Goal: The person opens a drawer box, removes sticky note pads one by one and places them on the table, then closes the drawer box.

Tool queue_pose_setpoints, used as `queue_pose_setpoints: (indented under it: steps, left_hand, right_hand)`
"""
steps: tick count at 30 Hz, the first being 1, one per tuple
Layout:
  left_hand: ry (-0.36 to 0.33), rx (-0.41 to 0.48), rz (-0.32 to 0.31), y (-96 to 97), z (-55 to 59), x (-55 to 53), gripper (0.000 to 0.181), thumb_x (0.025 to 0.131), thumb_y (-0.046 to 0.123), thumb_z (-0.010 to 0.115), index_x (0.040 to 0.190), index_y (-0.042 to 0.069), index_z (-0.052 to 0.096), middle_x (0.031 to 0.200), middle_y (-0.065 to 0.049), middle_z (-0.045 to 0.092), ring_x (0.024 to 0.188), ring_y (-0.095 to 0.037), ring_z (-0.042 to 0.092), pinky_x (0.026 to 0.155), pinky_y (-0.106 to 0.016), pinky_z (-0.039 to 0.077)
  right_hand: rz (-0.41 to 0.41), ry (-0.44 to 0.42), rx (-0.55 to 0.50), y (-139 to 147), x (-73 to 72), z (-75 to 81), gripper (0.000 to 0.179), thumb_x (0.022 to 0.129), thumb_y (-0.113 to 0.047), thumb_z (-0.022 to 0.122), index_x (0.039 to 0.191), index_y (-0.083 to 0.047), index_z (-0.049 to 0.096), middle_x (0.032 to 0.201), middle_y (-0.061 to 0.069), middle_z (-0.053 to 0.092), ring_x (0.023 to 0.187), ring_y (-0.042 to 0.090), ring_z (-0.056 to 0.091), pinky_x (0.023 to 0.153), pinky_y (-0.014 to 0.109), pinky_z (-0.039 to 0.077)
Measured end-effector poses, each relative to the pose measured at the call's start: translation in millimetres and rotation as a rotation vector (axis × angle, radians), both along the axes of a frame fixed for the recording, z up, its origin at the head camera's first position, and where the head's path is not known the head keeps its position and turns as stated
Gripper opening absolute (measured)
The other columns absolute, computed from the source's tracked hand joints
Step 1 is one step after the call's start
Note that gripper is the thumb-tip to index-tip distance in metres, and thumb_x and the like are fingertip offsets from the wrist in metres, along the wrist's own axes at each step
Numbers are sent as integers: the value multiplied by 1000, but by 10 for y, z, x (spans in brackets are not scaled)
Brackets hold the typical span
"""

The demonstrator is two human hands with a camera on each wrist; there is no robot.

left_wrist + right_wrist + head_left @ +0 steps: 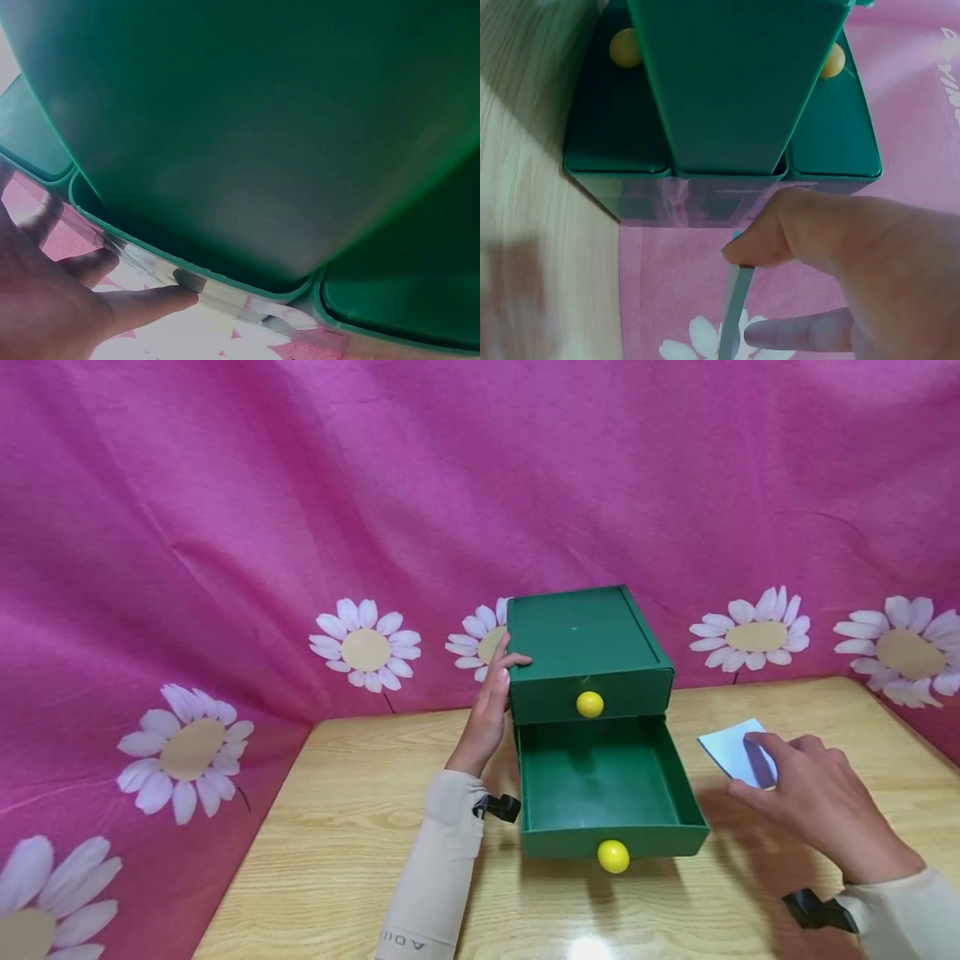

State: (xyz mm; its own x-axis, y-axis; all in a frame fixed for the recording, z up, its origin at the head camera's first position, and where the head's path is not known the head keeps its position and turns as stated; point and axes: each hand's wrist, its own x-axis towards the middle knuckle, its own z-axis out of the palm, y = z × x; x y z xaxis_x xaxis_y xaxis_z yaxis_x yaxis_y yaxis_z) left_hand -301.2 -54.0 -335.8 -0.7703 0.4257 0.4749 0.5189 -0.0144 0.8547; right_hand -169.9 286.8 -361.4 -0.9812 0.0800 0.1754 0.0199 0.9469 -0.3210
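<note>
The fingers (768,743) of your right hand (825,797) are closed only to the pad's thickness, pinching a light-blue paper pad (729,748) between thumb and fingertips. You have that pad above the wood-grain counter (360,793), to the right of the pulled-out middle drawer (555,843) and apart from it. Your left hand (489,714) holds nothing; its fingers are extended and spread against the left side of the green drawer cabinet (573,627), one reaching over the top edge. The top drawer (633,693) and bottom drawer (615,120) are closed. Behind your cabinet hangs a magenta daisy-print cloth (450,485).
</note>
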Motion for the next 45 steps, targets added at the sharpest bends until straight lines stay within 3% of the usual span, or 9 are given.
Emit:
queue_pose_setpoints:
  steps: [14,21,27,32,45]
  left_hand:
    - [-8,-8,-1,-10,11,15,41,107,23,20,138,6,40,162,-1,3,146,-17,6,111,-54,24]
    - [0,-1,-8,-8,17,11,42,107,23,20,139,4,39,162,-3,1,146,-18,7,110,-55,26]
    - [3,9,-17,-9,28,4,42,106,22,20,139,3,39,162,-4,1,146,-19,7,110,-55,25]
    - [-2,0,-13,-11,36,18,42,107,22,20,138,3,39,162,-5,1,146,-19,7,110,-57,25]
    - [-6,-7,-13,-2,28,13,42,107,23,20,140,5,38,162,-3,1,145,-18,8,110,-56,26]
  right_hand:
    - [27,-63,17,101,-29,-106,78,77,-48,74,125,9,52,94,34,51,80,41,46,61,46,36]
    - [27,-138,26,172,-63,-123,80,78,-49,74,128,9,51,95,34,51,84,44,46,65,54,40]
    - [52,-137,34,230,-108,-176,75,78,-42,75,127,10,50,92,30,56,86,43,48,69,56,39]
    - [72,-129,42,256,-135,-231,69,79,-40,73,123,8,52,89,27,60,85,42,50,67,56,41]
    - [43,-265,-19,304,-145,-297,75,80,-44,71,126,10,47,91,29,52,80,39,48,61,53,46]
